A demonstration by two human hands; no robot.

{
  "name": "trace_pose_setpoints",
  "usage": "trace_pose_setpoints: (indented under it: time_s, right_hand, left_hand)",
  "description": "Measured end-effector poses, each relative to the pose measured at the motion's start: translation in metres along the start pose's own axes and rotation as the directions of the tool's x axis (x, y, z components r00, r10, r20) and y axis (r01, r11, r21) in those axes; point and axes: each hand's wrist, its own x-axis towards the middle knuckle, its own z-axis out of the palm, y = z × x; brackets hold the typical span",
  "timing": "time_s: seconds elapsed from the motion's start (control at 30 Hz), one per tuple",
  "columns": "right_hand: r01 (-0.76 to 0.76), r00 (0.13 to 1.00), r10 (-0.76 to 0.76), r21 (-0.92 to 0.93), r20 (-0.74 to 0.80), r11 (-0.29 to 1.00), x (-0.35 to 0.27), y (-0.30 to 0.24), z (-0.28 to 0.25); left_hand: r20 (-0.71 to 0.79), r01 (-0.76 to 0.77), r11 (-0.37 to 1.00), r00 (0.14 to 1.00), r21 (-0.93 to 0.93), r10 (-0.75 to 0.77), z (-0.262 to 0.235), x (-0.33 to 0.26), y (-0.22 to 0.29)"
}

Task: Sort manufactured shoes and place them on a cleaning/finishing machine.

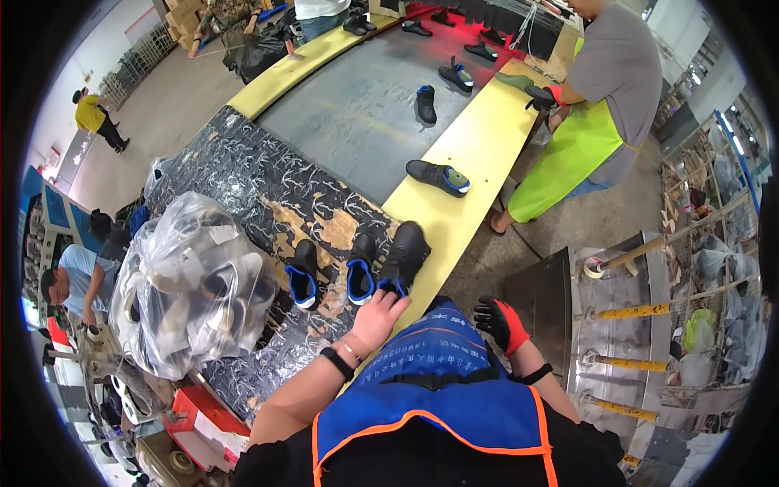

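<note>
My bare left hand (378, 319) is closed on the heel of a black shoe (405, 253) with a blue lining, which lies at the edge of the patterned table, toe pointing away from me. To its left stand two more black shoes with blue linings, a near one (361, 270) and a farther one (303, 274). My right hand (501, 323), in a red and black glove, hangs beside my blue apron (434, 353). Its fingers are somewhat bent and apart, and nothing shows in them.
A clear plastic bag (191, 284) full of pale shoes or lasts sits at left. Ahead, a yellow ledge (454, 150) borders a grey surface (349, 105) with scattered black shoes. One shoe (438, 177) rests on the ledge. A co-worker (617, 73) stands at right, near a rack with yellow-wrapped bars (633, 363).
</note>
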Motion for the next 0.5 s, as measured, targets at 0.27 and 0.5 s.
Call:
trace_pose_setpoints:
  time_s: [0.27, 0.5]
  right_hand:
    - [-0.008, 0.999, 0.009, -0.026, 0.034, 1.0, -0.004, 0.004, -0.006]
    - [-0.006, 1.0, 0.007, -0.014, 0.017, 1.0, -0.001, 0.007, -0.009]
  left_hand:
    - [0.101, 0.339, 0.938, 0.933, 0.068, -0.344, 0.039, -0.018, -0.025]
    - [-0.31, 0.48, 0.875, 0.842, 0.058, -0.442, -0.006, -0.038, -0.034]
